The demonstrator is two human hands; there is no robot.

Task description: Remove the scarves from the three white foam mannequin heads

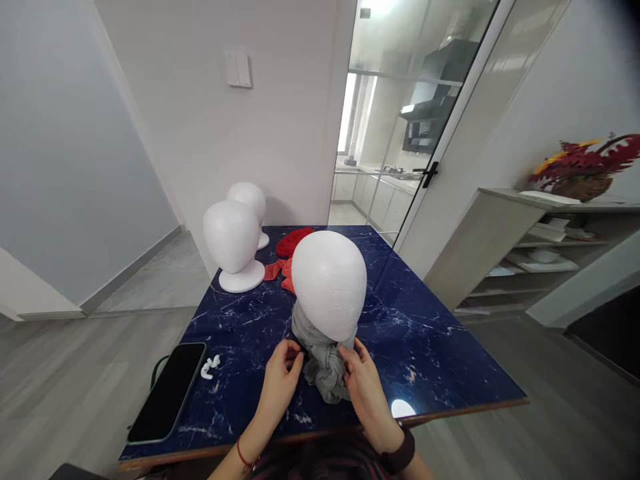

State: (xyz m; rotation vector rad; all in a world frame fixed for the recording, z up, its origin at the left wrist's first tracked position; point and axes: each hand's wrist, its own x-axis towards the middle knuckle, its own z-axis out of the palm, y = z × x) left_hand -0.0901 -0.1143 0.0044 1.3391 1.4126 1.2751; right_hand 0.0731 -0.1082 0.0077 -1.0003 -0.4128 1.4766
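Near edge of table: left hand [280, 385], red cord at the wrist, fingers curled in, tips at the left edge of the grey cloth [324, 365]. Cannot tell whether it pinches the fabric or only touches it. Right hand [366, 388], dark band at the wrist, fingers bent and closed on a fold at the cloth's right side.

Grey cloth is bunched around the neck of the near foam head [330, 283], with a loose end hanging onto the blue marble table [430, 333], between the hands. Head stands upright, centre of table.

Left of the hands: a black phone [167, 393], face up at the table's corner; a small white scrap [211, 367] just beside it.

Behind the near head: red cloth [294, 241], lying flat. Far left: two more foam heads [233, 241], upright, one behind the other.

Beyond: white wall, glass door [425, 120].
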